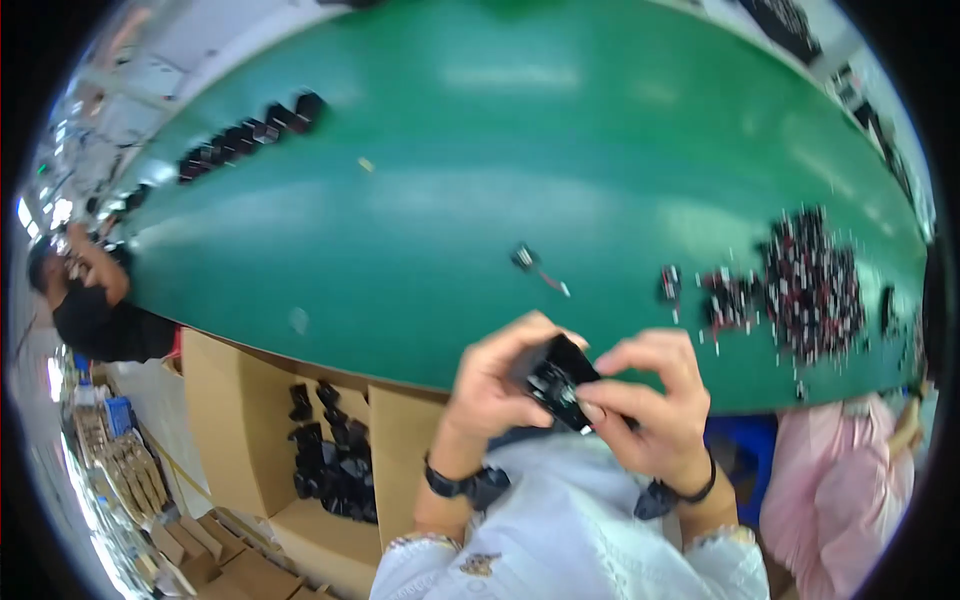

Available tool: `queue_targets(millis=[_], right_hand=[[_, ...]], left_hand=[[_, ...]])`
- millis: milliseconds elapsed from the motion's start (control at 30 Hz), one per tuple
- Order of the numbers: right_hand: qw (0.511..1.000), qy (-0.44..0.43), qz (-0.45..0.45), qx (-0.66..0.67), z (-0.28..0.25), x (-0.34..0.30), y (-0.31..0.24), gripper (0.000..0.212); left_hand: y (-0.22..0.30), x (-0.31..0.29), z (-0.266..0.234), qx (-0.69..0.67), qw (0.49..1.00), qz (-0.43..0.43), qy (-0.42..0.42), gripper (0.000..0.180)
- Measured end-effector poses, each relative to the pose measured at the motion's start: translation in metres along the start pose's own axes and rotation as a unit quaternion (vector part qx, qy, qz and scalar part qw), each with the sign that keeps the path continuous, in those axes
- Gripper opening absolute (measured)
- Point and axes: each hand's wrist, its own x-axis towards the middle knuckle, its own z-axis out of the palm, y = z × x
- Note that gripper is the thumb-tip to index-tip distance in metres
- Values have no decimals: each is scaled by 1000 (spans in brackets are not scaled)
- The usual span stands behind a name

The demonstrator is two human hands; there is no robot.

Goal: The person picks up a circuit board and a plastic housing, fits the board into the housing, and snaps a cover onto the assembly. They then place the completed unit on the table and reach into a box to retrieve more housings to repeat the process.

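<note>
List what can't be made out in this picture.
Head view: inner details of the black piece, blurred and partly covered by the right hand.
Head view: some fingers of the left hand, hidden behind that piece.
Head view: single items in the wired-part pile, too small and overlapping.
Head view: the person in pink, cut off by the picture's rim.

I'm holding a black housing (553, 384), plastic-looking, glossy; green tabletop (640, 150) smooth, sheeny; carton (225, 410) near left matt brown cardboard; my white shirt (560, 535) cloth; pink garment (815, 490) near right, matt cloth
</note>
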Motion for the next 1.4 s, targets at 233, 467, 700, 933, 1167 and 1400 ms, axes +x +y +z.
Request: queue_targets(millis=[233,467,700,933,1167,1400], right_hand=[[988,-123,-78,-41,-17,2,9,39],[992,-103,-71,-11,-1,33,10,39],[996,-90,-28,3,2,39,4,41],[993,-117,14,-1,7,60,-10,38],[945,-179,147,232,32,92,-24,31],[820,-189,331,426,44,89,0,30]], left_hand=[[-18,-4,0,-59,990,-124,-16,61],[0,4,-3,-51,990,-131,32,63],[6,17,-8,-40,993,-108,31,58],[24,27,-4,-52,995,-61,66,59],[76,31,-18,45,990,13,134,49],[85,44,-37,179,973,-69,129,42]])
